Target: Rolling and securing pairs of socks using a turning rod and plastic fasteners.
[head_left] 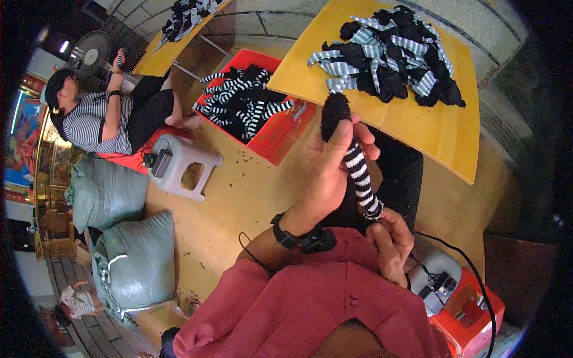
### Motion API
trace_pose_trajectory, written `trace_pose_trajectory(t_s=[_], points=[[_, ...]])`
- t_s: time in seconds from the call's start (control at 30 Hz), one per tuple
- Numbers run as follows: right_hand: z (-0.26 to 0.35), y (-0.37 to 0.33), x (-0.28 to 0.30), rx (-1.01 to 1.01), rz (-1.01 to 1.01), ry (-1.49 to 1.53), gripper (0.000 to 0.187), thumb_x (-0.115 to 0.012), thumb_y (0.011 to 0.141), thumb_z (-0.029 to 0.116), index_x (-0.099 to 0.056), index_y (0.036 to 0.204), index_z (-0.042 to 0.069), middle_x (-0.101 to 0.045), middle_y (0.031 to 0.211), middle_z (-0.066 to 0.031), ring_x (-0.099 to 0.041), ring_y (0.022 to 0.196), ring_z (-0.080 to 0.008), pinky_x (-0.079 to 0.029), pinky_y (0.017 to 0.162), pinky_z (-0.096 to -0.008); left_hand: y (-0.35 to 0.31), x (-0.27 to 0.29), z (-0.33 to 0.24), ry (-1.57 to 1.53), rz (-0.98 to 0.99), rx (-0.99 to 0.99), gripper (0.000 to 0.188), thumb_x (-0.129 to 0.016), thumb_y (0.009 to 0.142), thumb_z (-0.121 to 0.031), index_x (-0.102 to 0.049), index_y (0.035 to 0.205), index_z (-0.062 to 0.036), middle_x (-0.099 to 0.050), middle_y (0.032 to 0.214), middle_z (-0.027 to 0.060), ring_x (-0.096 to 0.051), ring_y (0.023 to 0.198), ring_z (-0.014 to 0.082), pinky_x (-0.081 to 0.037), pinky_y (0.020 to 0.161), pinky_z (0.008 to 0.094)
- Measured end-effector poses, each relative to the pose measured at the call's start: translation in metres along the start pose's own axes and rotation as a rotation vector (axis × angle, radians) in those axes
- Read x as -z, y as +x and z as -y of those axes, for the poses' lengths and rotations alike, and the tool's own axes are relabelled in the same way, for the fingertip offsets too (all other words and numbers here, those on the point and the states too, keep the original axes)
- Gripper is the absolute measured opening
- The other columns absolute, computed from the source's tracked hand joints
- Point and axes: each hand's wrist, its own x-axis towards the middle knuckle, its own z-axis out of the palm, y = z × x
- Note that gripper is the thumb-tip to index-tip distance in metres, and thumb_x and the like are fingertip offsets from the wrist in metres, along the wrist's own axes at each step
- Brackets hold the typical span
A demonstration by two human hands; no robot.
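Observation:
Between my hands is a knitted tube (360,174), with black and white stripes along its lower part and fuzzy black at its upper end. My left hand (329,170) is closed around the middle, thumb over the black part. At the lower striped end, my right hand (392,243) pinches the rim between thumb and fingers. A pale striped tip shows above the black end, near the table edge. On the yellow table (436,140) ahead lies a heap of black knitted pieces (391,56) with grey and white striped ends.
Left of the table, a red crate (277,143) holds several striped knitted pieces (242,95). A grey stool (185,164) and stuffed green sacks (137,262) stand at left. Another person (98,116) sits beyond. A black cable (471,268) runs past a red crate (477,325) at lower right.

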Motion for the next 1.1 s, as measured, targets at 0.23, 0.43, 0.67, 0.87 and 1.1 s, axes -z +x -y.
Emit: trace_pose_trajectory(t_s=[0.23, 0.43, 0.67, 0.87, 1.1], points=[[-0.005, -0.006, -0.005, 0.060, -0.045, -0.014, 0.026, -0.053, 0.084, -0.002, -0.051, 0.110, -0.001, -0.057, 0.074, -0.0003, -0.047, 0.061, -0.0042, -0.037, 0.054, -0.0179, -0.012, -0.001, 0.009, -0.144, -0.044, 0.037, 0.020, -0.048, 0.092, -0.021, -0.046, 0.106, -0.0065, -0.061, 0.090, 0.0119, -0.062, 0.071, 0.0217, -0.052, 0.066, 0.0333], [-0.001, -0.004, -0.015, 0.076, -0.100, 0.218, 0.032, -0.052, 0.085, 0.000, -0.044, 0.116, 0.002, -0.057, 0.076, -0.0012, -0.046, 0.060, -0.0037, -0.034, 0.052, -0.0166, -0.028, -0.016, 0.021, -0.165, -0.080, 0.075, 0.021, -0.056, 0.089, -0.021, -0.044, 0.098, -0.0065, -0.061, 0.086, 0.0130, -0.063, 0.069, 0.0207, -0.053, 0.062, 0.0311], [0.021, 0.012, -0.006, -0.240, 0.177, 0.595, 0.042, -0.057, 0.083, 0.005, -0.043, 0.122, 0.005, -0.050, 0.061, -0.0023, -0.038, 0.044, -0.0070, -0.024, 0.037, -0.0195, -0.028, -0.010, 0.025, -0.184, 0.015, 0.116, 0.019, -0.057, 0.088, -0.016, -0.044, 0.097, -0.0062, -0.061, 0.082, 0.0128, -0.063, 0.064, 0.0206, -0.054, 0.055, 0.0297], [0.009, 0.006, -0.004, -0.017, 0.050, 0.102, 0.040, -0.053, 0.084, 0.003, -0.044, 0.123, 0.000, -0.050, 0.060, 0.0000, -0.045, 0.053, -0.0058, -0.035, 0.048, -0.0196, -0.008, -0.008, 0.006, 0.035, -0.208, -0.114, 0.024, -0.059, 0.085, -0.009, -0.046, 0.105, -0.0054, -0.062, 0.086, 0.0111, -0.063, 0.066, 0.0184, -0.054, 0.059, 0.0287], [0.001, 0.008, 0.009, 0.301, 0.105, -0.492, 0.044, -0.055, 0.079, -0.002, -0.046, 0.122, -0.003, -0.055, 0.061, -0.0040, -0.052, 0.056, -0.0113, -0.041, 0.054, -0.0239, -0.007, -0.001, -0.014, 0.047, -0.114, 0.054, 0.020, -0.061, 0.084, -0.010, -0.053, 0.099, 0.0001, -0.061, 0.077, 0.0085, -0.059, 0.062, 0.0145, -0.049, 0.055, 0.0253]])
